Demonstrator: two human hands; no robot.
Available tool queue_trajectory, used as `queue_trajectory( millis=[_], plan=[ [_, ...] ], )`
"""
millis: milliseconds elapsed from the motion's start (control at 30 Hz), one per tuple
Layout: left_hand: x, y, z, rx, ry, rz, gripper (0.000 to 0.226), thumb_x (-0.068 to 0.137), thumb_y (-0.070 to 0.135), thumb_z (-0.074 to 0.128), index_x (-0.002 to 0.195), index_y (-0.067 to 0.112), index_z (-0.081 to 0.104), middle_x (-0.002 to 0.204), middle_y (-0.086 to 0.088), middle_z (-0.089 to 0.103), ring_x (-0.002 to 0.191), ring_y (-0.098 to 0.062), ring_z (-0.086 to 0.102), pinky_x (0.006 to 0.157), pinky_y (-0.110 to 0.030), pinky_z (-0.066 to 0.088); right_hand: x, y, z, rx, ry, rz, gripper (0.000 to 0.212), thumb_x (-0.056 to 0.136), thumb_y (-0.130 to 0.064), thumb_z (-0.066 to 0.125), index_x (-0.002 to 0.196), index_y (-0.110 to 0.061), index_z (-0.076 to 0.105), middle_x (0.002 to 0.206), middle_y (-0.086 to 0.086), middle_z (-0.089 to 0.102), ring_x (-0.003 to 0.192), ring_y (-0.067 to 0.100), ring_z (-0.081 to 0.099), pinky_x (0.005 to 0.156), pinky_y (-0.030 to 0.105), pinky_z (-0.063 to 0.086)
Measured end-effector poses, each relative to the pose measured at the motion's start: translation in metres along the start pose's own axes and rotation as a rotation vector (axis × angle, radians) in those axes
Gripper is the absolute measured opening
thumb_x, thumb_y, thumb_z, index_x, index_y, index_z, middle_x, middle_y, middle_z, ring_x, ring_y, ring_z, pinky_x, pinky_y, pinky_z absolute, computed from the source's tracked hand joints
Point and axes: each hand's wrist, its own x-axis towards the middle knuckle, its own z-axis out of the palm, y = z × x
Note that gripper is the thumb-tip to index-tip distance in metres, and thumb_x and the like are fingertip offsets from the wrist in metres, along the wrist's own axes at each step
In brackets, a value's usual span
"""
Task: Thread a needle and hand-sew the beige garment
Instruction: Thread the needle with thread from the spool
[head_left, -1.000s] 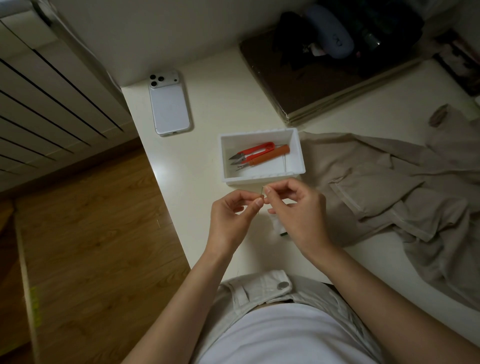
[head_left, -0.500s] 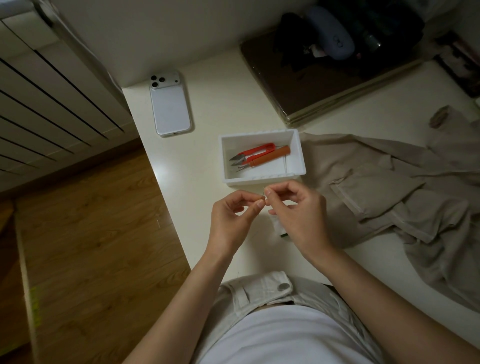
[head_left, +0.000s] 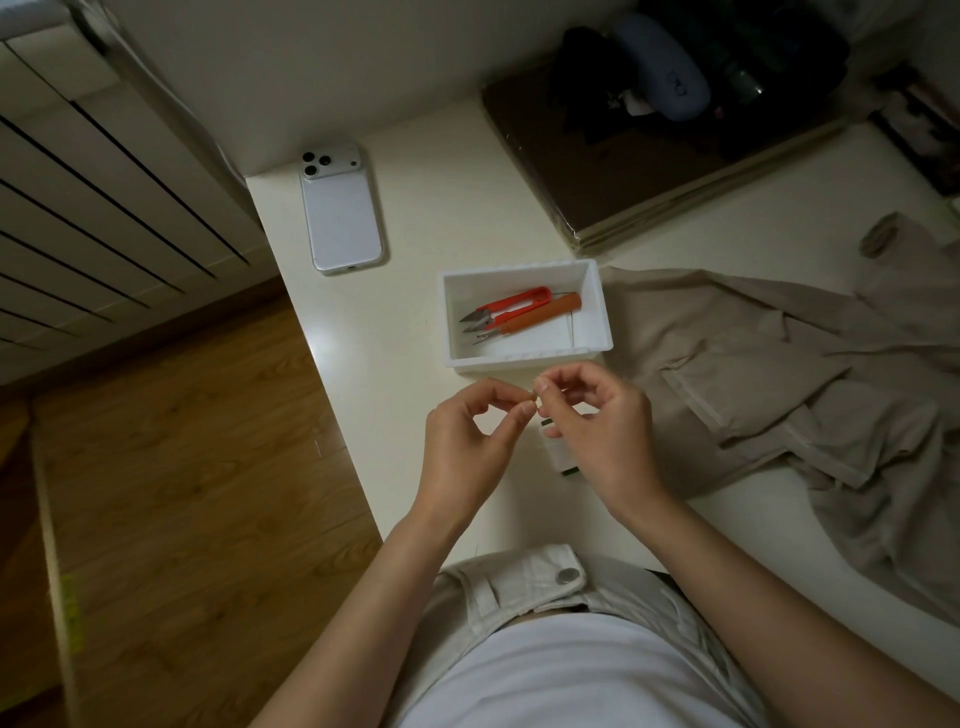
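- Both grips are pinched together, thumb on forefinger: the left hand (head_left: 467, 447) and right hand (head_left: 597, 431) meet tip to tip on a tiny item (head_left: 536, 399), too small to identify.
- The beige garment (head_left: 779, 395) lies crumpled on the table (head_left: 415, 322), just right of the right hand, apart from it.
- A white tray (head_left: 524, 359) sits just beyond the fingertips.
- The table's left edge runs near the left hand.

A white phone (head_left: 343, 208) lies face down beside a radiator (head_left: 104, 208).
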Motion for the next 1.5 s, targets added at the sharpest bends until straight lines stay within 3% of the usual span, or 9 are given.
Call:
queue_trajectory(
  millis=[133, 433, 633, 867, 1067, 1200, 1267, 1367, 1500],
  plan=[
    [0.003, 0.005, -0.003, -0.119, 0.015, 0.016, 0.012, 0.088, 0.013, 0.067, 0.087, 0.026, 0.067, 0.079, 0.007, 0.071, 0.081, -0.009, 0.067, 0.077, -0.019, 0.051, 0.003, -0.004, -0.002, 0.073, -0.031, 0.031, 0.02, 0.086, -0.007, 0.065, 0.074, -0.023, 0.064, 0.07, -0.013, 0.067, 0.072, 0.012, 0.064, 0.053, 0.019, 0.052],
    [0.005, 0.005, -0.009, 0.135, -0.006, 0.207, 0.006, 0.088, 0.011, 0.066, 0.087, 0.017, 0.068, 0.075, 0.018, 0.066, 0.073, 0.0, 0.064, 0.071, -0.013, 0.049, 0.002, -0.003, -0.004, 0.077, -0.11, 0.055, 0.02, 0.086, -0.008, 0.066, 0.075, -0.024, 0.065, 0.066, -0.015, 0.065, 0.069, 0.002, 0.06, 0.054, 0.016, 0.051],
    [0.007, 0.005, -0.016, 0.381, -0.015, 0.362, 0.005, 0.084, 0.015, 0.062, 0.086, 0.015, 0.066, 0.078, 0.011, 0.067, 0.073, -0.005, 0.063, 0.07, -0.029, 0.053, 0.003, -0.005, -0.007, 0.014, -0.174, 0.066, 0.017, 0.087, -0.01, 0.065, 0.076, -0.024, 0.065, 0.071, -0.009, 0.064, 0.068, 0.003, 0.059, 0.056, 0.016, 0.053],
    [0.014, 0.003, -0.017, 0.522, -0.024, 0.429, 0.005, 0.08, 0.019, 0.062, 0.079, 0.015, 0.062, 0.073, 0.01, 0.063, 0.067, -0.008, 0.056, 0.075, -0.016, 0.039, 0.003, -0.001, -0.005, -0.013, -0.24, 0.099, 0.021, 0.089, -0.011, 0.062, 0.077, -0.028, 0.064, 0.076, -0.008, 0.065, 0.075, 0.014, 0.064, 0.058, 0.017, 0.054],
    [0.015, 0.008, -0.018, 0.208, 0.002, 0.227, 0.011, 0.083, 0.002, 0.062, 0.078, 0.011, 0.06, 0.076, 0.007, 0.062, 0.072, -0.005, 0.058, 0.061, -0.016, 0.045, 0.002, 0.001, -0.004, -0.007, -0.272, 0.108, 0.016, 0.089, -0.014, 0.063, 0.079, -0.026, 0.063, 0.078, -0.006, 0.065, 0.076, 0.011, 0.063, 0.061, 0.019, 0.055],
    [0.016, 0.018, -0.018, -0.264, -0.041, -0.077, 0.018, 0.095, -0.001, 0.045, 0.08, 0.01, 0.049, 0.083, 0.0, 0.07, 0.058, -0.013, 0.061, 0.055, -0.02, 0.044, 0.003, 0.004, -0.004, -0.022, -0.307, 0.114, 0.013, 0.09, -0.014, 0.061, 0.081, -0.023, 0.064, 0.08, -0.004, 0.065, 0.076, 0.007, 0.06, 0.066, 0.022, 0.056],
    [0.015, 0.02, -0.021, -0.437, -0.06, -0.179, 0.019, 0.098, 0.0, 0.039, 0.082, 0.01, 0.045, 0.073, 0.0, 0.067, 0.052, -0.014, 0.056, 0.053, -0.02, 0.042, 0.003, 0.006, -0.004, -0.033, -0.312, 0.114, 0.014, 0.09, -0.013, 0.061, 0.08, -0.022, 0.063, 0.078, -0.006, 0.065, 0.073, 0.004, 0.059, 0.072, 0.026, 0.054],
    [0.013, 0.015, -0.024, -0.402, -0.077, -0.195, 0.015, 0.099, 0.002, 0.039, 0.087, 0.008, 0.047, 0.061, 0.001, 0.054, 0.051, -0.012, 0.05, 0.052, -0.02, 0.042, 0.002, 0.007, -0.006, -0.034, -0.319, 0.106, 0.015, 0.091, -0.012, 0.06, 0.08, -0.022, 0.062, 0.077, -0.009, 0.066, 0.073, -0.001, 0.06, 0.076, 0.021, 0.05],
    [0.014, 0.005, -0.027, -0.087, -0.179, -0.09, 0.01, 0.097, 0.007, 0.048, 0.093, 0.003, 0.056, 0.062, -0.001, 0.056, 0.053, -0.01, 0.055, 0.056, -0.021, 0.047, 0.002, 0.01, -0.008, -0.035, -0.321, 0.098, 0.014, 0.092, -0.013, 0.058, 0.082, -0.022, 0.06, 0.079, -0.009, 0.067, 0.084, 0.009, 0.064, 0.08, 0.018, 0.05]
  ],
)
